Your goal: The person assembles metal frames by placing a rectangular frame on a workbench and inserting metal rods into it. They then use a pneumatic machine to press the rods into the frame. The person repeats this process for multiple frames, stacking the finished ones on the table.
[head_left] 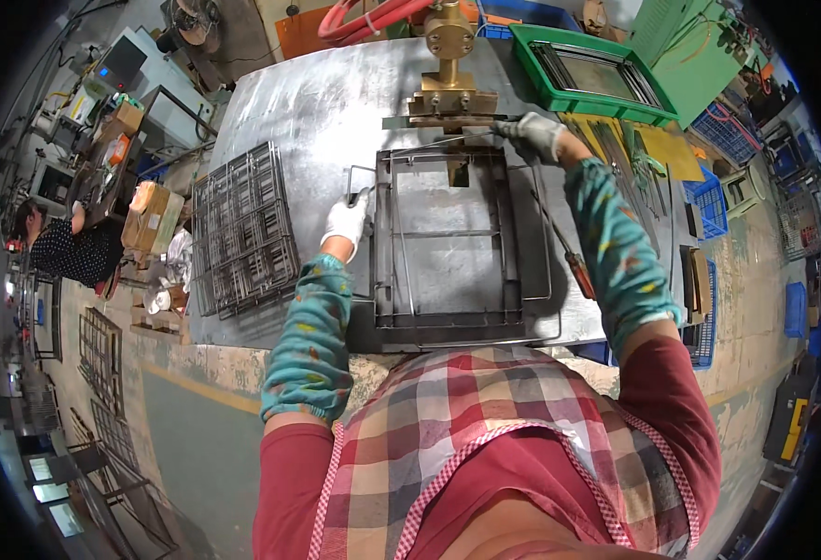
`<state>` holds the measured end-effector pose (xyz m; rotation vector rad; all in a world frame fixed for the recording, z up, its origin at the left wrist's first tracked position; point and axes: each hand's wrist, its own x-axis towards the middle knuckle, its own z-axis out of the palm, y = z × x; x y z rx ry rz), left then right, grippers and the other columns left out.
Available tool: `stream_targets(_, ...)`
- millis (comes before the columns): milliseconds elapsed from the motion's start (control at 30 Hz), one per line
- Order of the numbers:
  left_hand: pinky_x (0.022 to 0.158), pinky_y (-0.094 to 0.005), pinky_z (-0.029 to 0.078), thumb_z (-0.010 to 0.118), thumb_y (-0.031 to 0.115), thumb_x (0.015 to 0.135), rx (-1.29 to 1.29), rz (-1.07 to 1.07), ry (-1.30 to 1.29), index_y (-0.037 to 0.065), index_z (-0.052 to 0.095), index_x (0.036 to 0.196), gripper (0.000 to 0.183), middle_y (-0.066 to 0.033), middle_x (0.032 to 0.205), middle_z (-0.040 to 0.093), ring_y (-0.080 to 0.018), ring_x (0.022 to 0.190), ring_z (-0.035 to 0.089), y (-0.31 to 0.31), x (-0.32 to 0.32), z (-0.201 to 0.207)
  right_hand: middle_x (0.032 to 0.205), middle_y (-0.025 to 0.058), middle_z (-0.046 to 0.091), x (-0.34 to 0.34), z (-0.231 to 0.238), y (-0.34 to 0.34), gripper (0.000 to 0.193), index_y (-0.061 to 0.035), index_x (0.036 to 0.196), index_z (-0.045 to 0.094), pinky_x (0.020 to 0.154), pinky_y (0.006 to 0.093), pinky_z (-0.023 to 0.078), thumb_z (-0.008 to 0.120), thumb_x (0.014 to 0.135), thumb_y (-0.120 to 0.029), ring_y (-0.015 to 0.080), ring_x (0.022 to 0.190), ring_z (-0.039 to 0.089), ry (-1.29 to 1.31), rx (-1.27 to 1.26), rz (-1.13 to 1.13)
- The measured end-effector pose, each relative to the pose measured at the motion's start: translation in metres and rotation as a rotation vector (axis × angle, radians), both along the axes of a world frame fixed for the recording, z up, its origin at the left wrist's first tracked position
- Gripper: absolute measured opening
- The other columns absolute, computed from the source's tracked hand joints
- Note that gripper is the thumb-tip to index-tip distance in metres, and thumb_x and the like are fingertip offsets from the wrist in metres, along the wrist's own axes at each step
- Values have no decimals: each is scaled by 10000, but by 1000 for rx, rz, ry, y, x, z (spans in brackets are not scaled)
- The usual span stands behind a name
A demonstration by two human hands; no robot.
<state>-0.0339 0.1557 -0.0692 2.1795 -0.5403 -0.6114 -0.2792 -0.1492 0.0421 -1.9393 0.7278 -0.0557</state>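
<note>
A rectangular dark metal frame jig (384,243) lies on the metal table in front of me, with thin wire rods across it. Wearing a white glove, my left hand (345,220) is closed on a bent wire frame (362,169) that sticks out at the jig's left side. My right hand (536,136), gloved too, is closed at the far right corner, on the end of a thin metal rod (471,136). Its fingertips are partly hidden. Between and beyond the hands stands a brass-coloured welding head (449,93), its lower block over the jig's far edge.
Stacked wire grids (245,229) lie on the table's left. A screwdriver-like tool with a red handle (579,274) is at the right, near loose metal strips (630,159). A green tray (546,91) of metal frames stands at the far right. Another person (70,245) sits at the left.
</note>
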Motion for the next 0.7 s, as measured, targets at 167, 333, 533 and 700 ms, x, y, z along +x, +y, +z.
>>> stream_targets(167, 775, -322, 493, 790, 450, 620, 4, -108, 13, -15, 536, 1140, 743, -157, 952, 646, -252, 881, 626, -2, -16, 22, 824, 111, 631, 51, -26, -5, 439, -4, 1032, 610, 675, 349, 433, 615, 829, -392, 214, 694, 511, 257, -317, 18)
stream_targets(333, 841, -354, 494, 844, 379, 540, 122, -182, -195, -10, 535, 1127, 769, -184, 1047, 627, -297, 964, 616, -3, -21, 29, 973, 171, 641, 55, -42, -7, 485, -31, 1050, 613, 787, 375, 447, 612, 802, -448, 303, 897, 574, 274, -484, -34)
stream_targets(533, 805, -342, 490, 845, 428, 534, 190, -173, -255, 7, 580, 1044, 713, -155, 1001, 645, -276, 907, 627, -4, -23, 33, 1118, 191, 594, 13, -25, 35, 626, -93, 1223, 514, 887, 403, 453, 676, 738, -455, 358, 1048, 554, 122, -769, -318)
stream_targets(700, 801, -323, 484, 842, 377, 574, 163, -176, -236, -10, 558, 1082, 699, -133, 1011, 639, -215, 904, 610, -6, -17, 16, 1119, 226, 584, -66, -21, 77, 677, -23, 1204, 507, 883, 398, 454, 691, 725, -463, 360, 1056, 556, 422, -591, -327)
